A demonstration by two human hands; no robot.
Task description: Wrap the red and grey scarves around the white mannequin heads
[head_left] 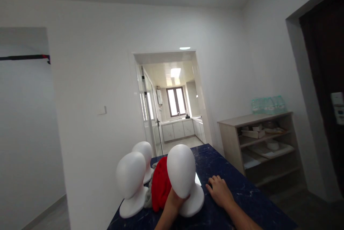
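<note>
Three white foam mannequin heads stand on a dark blue marbled table (247, 201). My left hand (176, 198) is wrapped round the neck of the nearest head (181, 170), which stands on its round base. Behind that head lies a red cloth (160, 184) with some grey cloth (148, 196) under it. My right hand (219, 189) rests palm down on the table just right of the base, fingers apart and holding nothing. A second head (130, 176) stands to the left and a third (143, 153) behind it.
A white wall runs close along the table's left side. A wooden shelf unit (258, 144) with boxes and trays stands to the right, beside a dark doorway. Straight ahead an open doorway (172, 104) leads to a kitchen.
</note>
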